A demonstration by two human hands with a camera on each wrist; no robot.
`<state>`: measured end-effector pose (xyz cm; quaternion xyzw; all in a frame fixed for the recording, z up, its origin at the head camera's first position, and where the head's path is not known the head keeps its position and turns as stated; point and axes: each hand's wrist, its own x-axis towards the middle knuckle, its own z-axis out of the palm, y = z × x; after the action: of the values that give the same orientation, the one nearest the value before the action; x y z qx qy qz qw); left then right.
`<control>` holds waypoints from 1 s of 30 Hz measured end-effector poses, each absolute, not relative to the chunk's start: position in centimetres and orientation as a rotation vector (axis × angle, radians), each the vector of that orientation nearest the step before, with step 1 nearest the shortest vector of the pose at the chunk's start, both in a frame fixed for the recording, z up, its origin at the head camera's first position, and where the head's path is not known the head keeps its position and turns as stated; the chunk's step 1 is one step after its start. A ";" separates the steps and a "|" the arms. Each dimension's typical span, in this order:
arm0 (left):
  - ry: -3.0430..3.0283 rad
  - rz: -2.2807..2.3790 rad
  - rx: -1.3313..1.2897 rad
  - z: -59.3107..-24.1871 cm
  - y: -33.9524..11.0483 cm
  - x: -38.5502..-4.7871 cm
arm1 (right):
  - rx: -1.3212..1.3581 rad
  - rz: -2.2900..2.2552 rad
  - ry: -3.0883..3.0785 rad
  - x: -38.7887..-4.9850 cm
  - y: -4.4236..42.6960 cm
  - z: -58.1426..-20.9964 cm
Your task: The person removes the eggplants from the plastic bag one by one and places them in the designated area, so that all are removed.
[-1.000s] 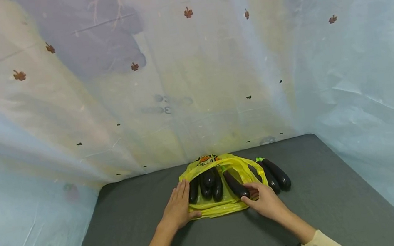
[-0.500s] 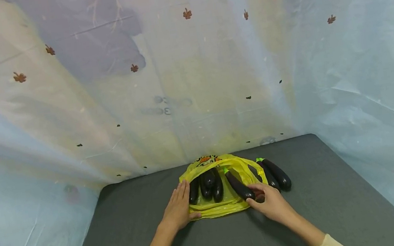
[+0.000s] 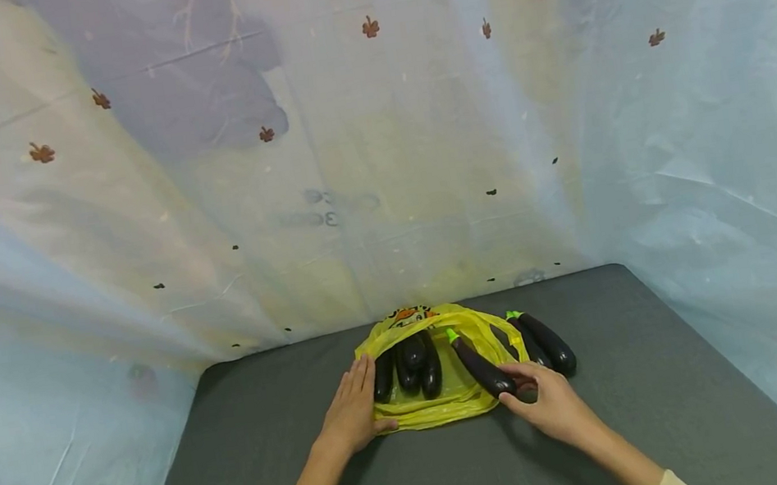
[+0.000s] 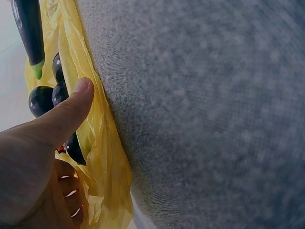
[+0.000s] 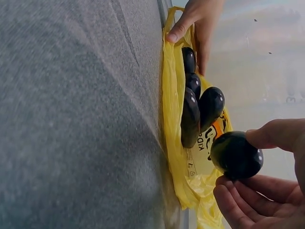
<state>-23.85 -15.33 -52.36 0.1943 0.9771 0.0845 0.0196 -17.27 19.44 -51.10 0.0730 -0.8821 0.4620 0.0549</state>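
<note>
A yellow plastic bag (image 3: 431, 415) lies with its mouth towards the person, several dark eggplants (image 3: 430, 365) inside. The right hand (image 3: 548, 402) pinches the blunt end of one eggplant (image 3: 482, 366) between thumb and fingers; its green stem points back over the bag's mouth. In the right wrist view that eggplant (image 5: 237, 155) is seen end-on. Against the bag's left edge rests the left hand (image 3: 349, 414), fingers straight; the left wrist view has its thumb lying over the yellow rim (image 4: 102, 129).
Two more eggplants (image 3: 550, 344) lie just right of the bag, one partly hidden. The grey table (image 3: 270, 408) has rounded back corners. Behind and beside it hangs pale patterned sheeting (image 3: 411, 189).
The right hand has moved right and slightly towards the person, drawing the pinched eggplant along with it. The left hand and the bag have stayed nearly still.
</note>
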 end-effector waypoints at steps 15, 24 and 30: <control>3.035 0.269 0.610 -52.3 -15.3 -23.8 | 0.250 1.310 -2.687 -16.5 21.1 -50.6; 3.032 0.293 0.607 -52.3 -15.3 -23.8 | 0.256 1.292 -2.634 -16.2 22.2 -50.4; 3.032 0.291 0.610 -52.3 -15.4 -23.9 | 0.235 1.231 -2.630 -16.1 23.1 -50.2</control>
<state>-23.86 -15.39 -52.32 0.1962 0.9759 0.0936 0.0177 -16.11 23.10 -50.18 0.0803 -0.8968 0.4199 0.1139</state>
